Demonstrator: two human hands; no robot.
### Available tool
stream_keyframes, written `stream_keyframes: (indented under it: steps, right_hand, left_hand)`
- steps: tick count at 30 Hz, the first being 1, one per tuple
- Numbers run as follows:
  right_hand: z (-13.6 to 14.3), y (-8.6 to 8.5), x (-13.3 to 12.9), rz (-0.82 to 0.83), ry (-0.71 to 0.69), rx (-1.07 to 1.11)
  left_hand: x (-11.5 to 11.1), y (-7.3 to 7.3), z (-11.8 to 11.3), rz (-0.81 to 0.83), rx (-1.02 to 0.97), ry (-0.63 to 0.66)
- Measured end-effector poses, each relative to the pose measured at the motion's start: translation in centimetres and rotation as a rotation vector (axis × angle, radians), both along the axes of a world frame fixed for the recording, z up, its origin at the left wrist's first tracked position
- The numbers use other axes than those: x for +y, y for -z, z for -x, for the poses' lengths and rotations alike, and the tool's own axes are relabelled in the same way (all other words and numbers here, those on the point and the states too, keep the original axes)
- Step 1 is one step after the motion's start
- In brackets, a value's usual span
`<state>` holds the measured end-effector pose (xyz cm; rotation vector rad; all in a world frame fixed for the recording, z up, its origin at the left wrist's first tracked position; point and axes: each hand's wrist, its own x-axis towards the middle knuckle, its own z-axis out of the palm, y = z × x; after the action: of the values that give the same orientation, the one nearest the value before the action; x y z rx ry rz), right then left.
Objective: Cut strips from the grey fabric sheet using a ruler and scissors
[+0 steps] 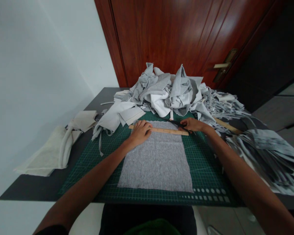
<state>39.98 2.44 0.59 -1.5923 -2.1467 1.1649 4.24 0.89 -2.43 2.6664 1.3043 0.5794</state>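
A grey knitted cloth piece lies flat on a green cutting mat. Across its upper part runs a wooden ruler. My left hand rests on the ruler's left end and the cloth, fingers laid out over them. Black scissors are in my right hand, near the ruler's right end, with the blades pointing left just above the ruler. Whether the blades touch the cloth I cannot tell.
Behind the mat a big heap of grey and white fabric stands against the brown door. Thin strips pile up at the back right, near a wooden stick. Folded cloths lie left and right.
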Motion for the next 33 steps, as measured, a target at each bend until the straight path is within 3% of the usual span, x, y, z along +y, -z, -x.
stream_keyframes:
  steps: [8, 14, 19, 24, 29, 33]
  right_hand:
    - [0.4, -0.7, -0.6, -0.014, 0.007, -0.051]
    - [-0.4, -0.4, -2.1, -0.247, 0.021, -0.031]
    - [-3.1, 0.0, -3.9, -0.402, 0.185, -0.168]
    - [-6.8, 0.6, -6.2, -0.324, 0.264, -0.233]
    - [-9.8, 0.3, -6.7, -0.398, 0.231, -0.418]
    - [-11.5, -0.4, -6.2, -0.263, 0.083, -0.505]
  left_hand:
    - [0.4, 0.2, 0.7, 0.008, -0.017, 0.047]
    - [-0.5, 0.0, 0.8, 0.011, 0.046, 0.039]
    - [-1.3, 0.2, 1.2, 0.006, 0.085, 0.096]
    - [-1.4, 0.8, 1.3, -0.007, 0.065, 0.066]
    - [-1.6, 0.7, 1.2, -0.014, 0.103, 0.049]
    - [-1.7, 0.6, 1.2, -0.022, 0.112, 0.044]
